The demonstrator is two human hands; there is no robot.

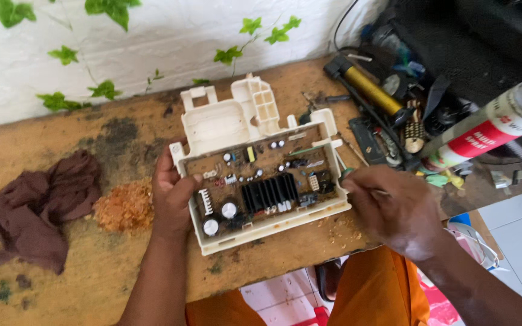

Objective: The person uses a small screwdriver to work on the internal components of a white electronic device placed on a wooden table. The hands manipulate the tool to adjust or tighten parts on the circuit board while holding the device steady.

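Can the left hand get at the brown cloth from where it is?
Probably yes. The left hand grips the left edge of the circuit board housing. The brown cloth lies to its left on the wooden table, with only an orange sawdust pile between; it would have to let go first.

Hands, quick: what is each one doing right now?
Left hand: closed on the left edge of the cream circuit board housing, thumb over its rim.
Right hand: fingers closed on a green-handled screwdriver at the housing's right edge.
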